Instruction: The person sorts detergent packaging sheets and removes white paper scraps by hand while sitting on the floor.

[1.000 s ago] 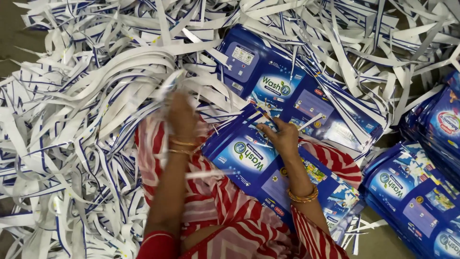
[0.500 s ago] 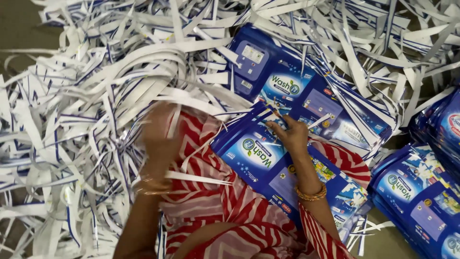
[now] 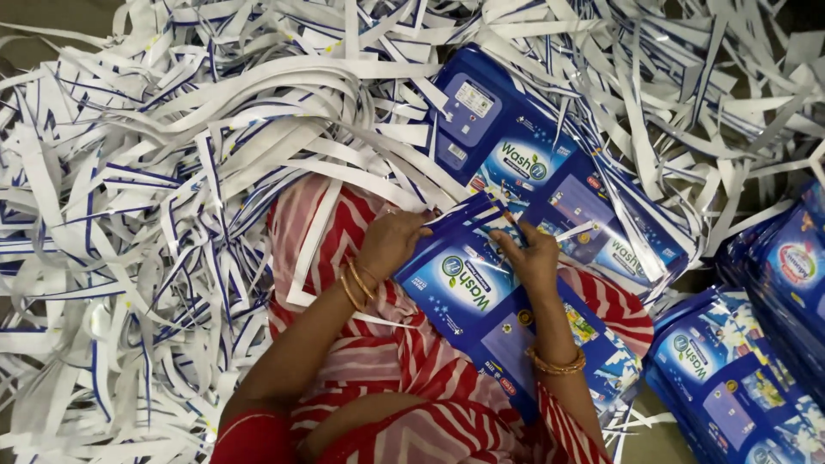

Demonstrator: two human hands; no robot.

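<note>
Since a second ago, the left hand (image 3: 391, 243) has dropped from the white paper strips (image 3: 172, 215) onto the blue printed carton sheet (image 3: 481, 301) lying on the lap. Its fingers curl over the sheet's far left edge; the right hand (image 3: 533, 258) pinches the far edge. Pulling unevenly could tear or crease the sheet.
</note>
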